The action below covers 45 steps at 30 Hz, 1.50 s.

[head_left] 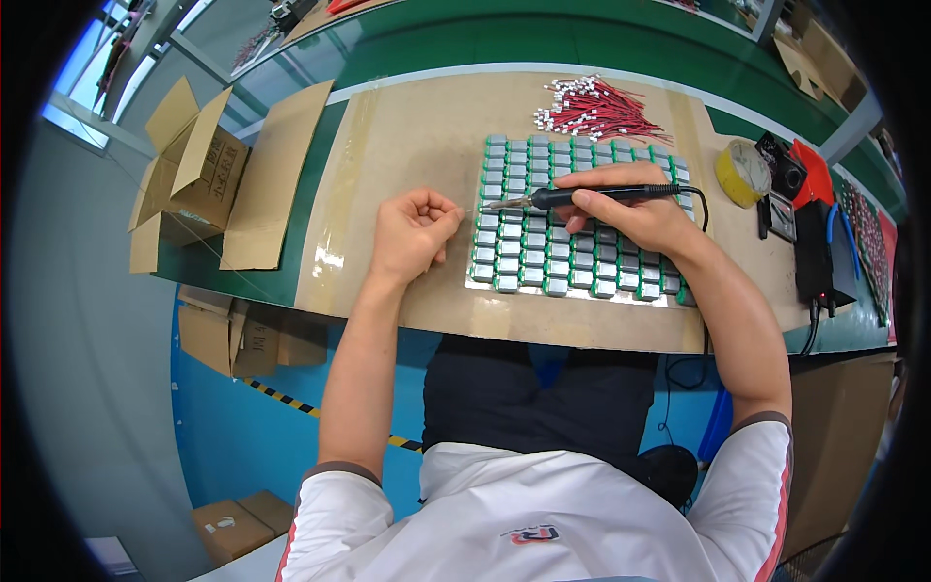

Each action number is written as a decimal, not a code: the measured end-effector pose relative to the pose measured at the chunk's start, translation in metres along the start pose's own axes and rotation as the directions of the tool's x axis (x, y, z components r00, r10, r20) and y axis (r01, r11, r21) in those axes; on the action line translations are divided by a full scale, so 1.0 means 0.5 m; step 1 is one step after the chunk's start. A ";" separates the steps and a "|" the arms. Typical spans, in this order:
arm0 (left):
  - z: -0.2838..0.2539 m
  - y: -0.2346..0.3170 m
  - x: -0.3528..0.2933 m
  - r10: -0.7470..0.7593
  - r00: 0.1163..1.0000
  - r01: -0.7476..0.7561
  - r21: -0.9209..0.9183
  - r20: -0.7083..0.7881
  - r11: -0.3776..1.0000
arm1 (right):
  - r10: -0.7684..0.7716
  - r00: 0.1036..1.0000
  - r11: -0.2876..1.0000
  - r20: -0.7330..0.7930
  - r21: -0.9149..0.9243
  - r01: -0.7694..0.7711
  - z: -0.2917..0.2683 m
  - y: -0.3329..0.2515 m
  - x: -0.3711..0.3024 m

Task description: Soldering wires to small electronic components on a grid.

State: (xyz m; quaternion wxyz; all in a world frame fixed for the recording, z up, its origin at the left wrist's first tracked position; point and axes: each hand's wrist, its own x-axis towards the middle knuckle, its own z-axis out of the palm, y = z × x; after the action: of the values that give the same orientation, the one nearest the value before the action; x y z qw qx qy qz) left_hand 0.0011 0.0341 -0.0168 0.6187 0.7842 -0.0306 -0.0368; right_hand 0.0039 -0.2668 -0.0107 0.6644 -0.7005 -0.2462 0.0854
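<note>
My right hand (630,209) is closed round the black handle of a soldering iron (558,198), which points left. Its metal tip reaches the left edge of a block of small silver-grey battery packs with green ends (533,242), laid out in rows on a pale sheet. To the left of the block, my left hand (415,233) is pinched closed on a thin solder wire (469,210), whose end meets the iron's tip. The iron and my right hand cover some of the packs, so the exact spot touched is hard to make out.
Behind the packs lies a heap of red wires with white connectors (596,107). Yellow tape (743,175), a black soldering station (824,262) and blue-handled pliers (842,233) stand at the right. An open cardboard box (199,179) is at the left. The iron's cord (705,272) hangs over the table edge.
</note>
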 end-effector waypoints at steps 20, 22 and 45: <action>0.005 0.012 0.000 -0.086 0.996 0.085 0.049 0.014 0.995 | 0.002 1.000 1.000 0.013 -0.010 -0.001 0.001 0.000 0.001; 0.004 0.008 0.002 -0.078 0.997 0.076 0.056 0.027 0.996 | 0.024 1.000 1.000 0.014 -0.020 -0.024 0.000 -0.004 0.000; 0.012 0.001 0.002 -0.072 0.997 0.071 0.078 0.014 0.994 | -0.002 1.000 0.999 0.019 -0.046 0.003 0.002 -0.002 0.000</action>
State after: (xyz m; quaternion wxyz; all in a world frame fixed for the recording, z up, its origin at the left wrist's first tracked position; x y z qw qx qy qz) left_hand 0.0016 0.0282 -0.0178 0.5860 0.8078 -0.0091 -0.0641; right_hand 0.0034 -0.2660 -0.0100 0.6458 -0.7145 -0.2552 0.0857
